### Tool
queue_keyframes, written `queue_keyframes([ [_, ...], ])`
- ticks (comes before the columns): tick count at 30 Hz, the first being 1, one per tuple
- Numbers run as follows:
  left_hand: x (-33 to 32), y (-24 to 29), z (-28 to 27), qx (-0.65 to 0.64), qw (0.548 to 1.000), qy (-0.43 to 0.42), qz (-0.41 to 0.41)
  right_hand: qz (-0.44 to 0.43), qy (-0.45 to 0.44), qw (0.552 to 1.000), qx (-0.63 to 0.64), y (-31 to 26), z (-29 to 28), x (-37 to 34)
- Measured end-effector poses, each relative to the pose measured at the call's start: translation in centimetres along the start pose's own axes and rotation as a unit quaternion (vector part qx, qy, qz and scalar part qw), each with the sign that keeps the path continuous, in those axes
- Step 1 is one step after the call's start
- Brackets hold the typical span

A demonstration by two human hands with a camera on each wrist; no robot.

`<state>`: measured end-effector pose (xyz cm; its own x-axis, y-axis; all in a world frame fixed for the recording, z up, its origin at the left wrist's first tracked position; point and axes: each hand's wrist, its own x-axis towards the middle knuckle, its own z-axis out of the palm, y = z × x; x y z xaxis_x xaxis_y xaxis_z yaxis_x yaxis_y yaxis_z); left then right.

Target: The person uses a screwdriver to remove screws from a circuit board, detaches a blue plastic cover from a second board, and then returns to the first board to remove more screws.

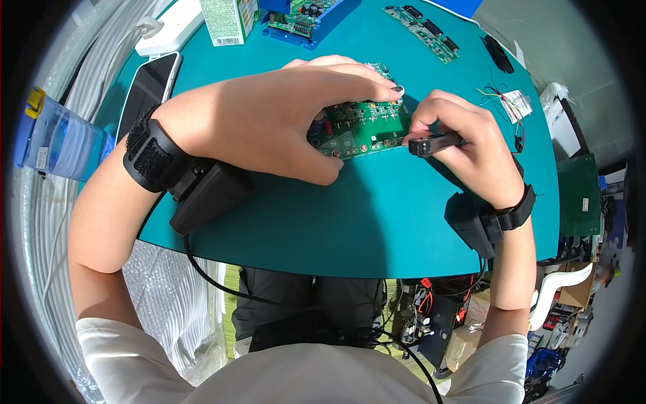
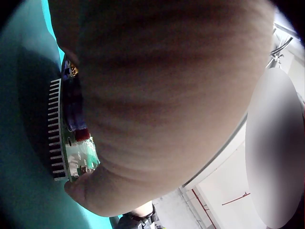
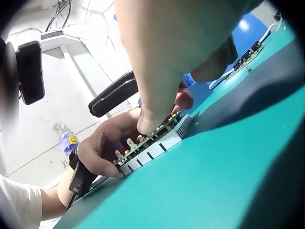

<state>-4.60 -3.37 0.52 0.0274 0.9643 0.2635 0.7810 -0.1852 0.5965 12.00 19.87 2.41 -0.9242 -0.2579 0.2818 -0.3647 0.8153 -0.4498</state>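
Observation:
A green circuit board (image 1: 380, 121) is in the middle of the table, with a pale finned heatsink (image 3: 157, 149) under it. My left hand (image 1: 269, 118) spans the board and grips it, thumb at the near edge and fingertips toward the far edge. At the board's right side, my right hand (image 1: 471, 138) pinches a black-handled tool (image 1: 436, 143). This handle sticks out past the fingers in the right wrist view, while its working tip is hidden by them. In the left wrist view the palm covers most of the board, leaving heatsink fins (image 2: 55, 129) showing.
A phone (image 1: 149, 87) lies at the left, near a power strip (image 1: 171, 28) and a small carton (image 1: 227, 20). Behind are a blue-framed circuit board (image 1: 303, 23) and a long board (image 1: 424, 32). Thin wires with a white module (image 1: 516, 106) lie at the right.

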Motion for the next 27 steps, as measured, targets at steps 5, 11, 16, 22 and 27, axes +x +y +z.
queue_keyframes([
  [5, 0.0, -0.1, 0.0, -0.005, 1.0, 0.001, 0.001, -0.021, 0.025, 0.999, 0.025, 0.3, -0.4, -0.2],
  [11, 0.0, -0.2, 0.1, 0.006, 1.0, 0.005, 0.003, -0.025, 0.02, 0.999, 0.027, 0.4, -0.3, -0.3],
  [16, 0.0, -0.2, 0.1, 0.005, 1.0, 0.005, 0.006, -0.036, 0.024, 0.999, 0.001, 0.3, -0.2, -0.2],
  [22, -0.1, -0.2, 0.1, 0.013, 1.0, 0.005, 0.007, -0.008, 0.023, 1.0, -0.014, -0.1, -0.2, -0.2],
  [27, -0.1, -0.3, 0.1, 0.009, 1.0, 0.009, 0.01, -0.04, 0.021, 0.999, 0.01, 0.2, -0.2, -0.3],
])
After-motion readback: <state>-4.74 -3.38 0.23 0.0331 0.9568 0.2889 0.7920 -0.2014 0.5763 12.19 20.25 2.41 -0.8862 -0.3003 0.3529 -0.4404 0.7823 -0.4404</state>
